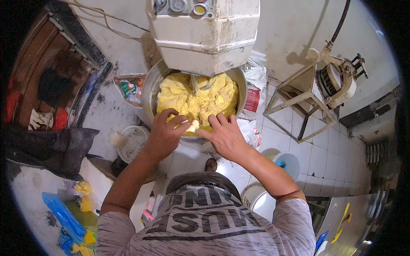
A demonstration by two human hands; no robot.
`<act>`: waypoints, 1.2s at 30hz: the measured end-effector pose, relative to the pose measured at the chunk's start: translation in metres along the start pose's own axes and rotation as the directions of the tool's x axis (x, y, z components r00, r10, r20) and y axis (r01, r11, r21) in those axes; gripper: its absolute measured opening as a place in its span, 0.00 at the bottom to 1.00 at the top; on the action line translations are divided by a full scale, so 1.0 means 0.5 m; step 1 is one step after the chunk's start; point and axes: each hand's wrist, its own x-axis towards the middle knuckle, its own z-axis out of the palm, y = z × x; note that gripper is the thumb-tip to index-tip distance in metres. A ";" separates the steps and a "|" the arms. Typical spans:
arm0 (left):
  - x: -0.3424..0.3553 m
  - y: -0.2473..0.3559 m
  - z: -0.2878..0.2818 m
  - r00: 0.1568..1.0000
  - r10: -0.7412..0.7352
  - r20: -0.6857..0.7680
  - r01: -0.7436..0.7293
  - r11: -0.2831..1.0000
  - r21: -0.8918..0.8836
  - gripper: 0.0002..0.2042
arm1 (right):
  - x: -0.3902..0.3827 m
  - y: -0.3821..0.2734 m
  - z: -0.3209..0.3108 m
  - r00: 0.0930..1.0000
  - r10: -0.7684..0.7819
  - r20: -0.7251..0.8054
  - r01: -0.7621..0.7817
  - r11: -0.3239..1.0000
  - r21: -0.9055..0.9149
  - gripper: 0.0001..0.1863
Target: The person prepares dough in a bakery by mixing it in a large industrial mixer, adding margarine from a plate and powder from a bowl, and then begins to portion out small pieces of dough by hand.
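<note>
A big metal mixing bowl stands under the mixer, filled with lumpy yellow dough. The mixer's metal hook dips into the dough. Over the bowl's near rim, my left hand pinches a pale yellow lump of what looks like butter between thumb and fingers. My right hand is beside it, fingers apart and bent toward the dough, its thumb close to the lump. Whether that thumb touches the lump I cannot tell.
The white mixer head overhangs the bowl. A metal frame with a hand-cranked machine stands at the right. White buckets are near my right arm, and a dusty tub is by my left forearm. A box of eggshells sits left of the bowl.
</note>
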 end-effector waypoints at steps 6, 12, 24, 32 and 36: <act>0.039 -0.036 0.041 0.999 0.032 0.011 -0.033 0.996 0.086 0.22 | 0.014 0.066 0.012 0.999 0.030 -0.038 -0.025 0.993 0.115 0.24; 0.070 -0.035 0.072 0.991 0.072 -0.112 -0.057 0.989 0.134 0.25 | 0.042 0.099 0.028 0.979 0.174 0.106 -0.202 0.901 0.383 0.31; 0.090 -0.219 0.100 0.971 -0.213 0.107 0.238 0.843 -0.483 0.14 | 0.157 0.082 0.032 0.869 0.494 -0.044 -0.395 0.742 0.541 0.32; 0.114 -0.200 0.107 0.659 -0.006 0.752 0.711 -0.324 -0.625 0.16 | 0.168 0.018 0.101 0.713 0.571 -0.407 -0.457 0.819 0.347 0.13; 0.122 -0.138 0.108 0.587 0.071 0.807 0.804 -0.176 -0.569 0.17 | 0.153 -0.004 0.112 0.493 0.649 -0.579 -0.665 0.711 0.231 0.11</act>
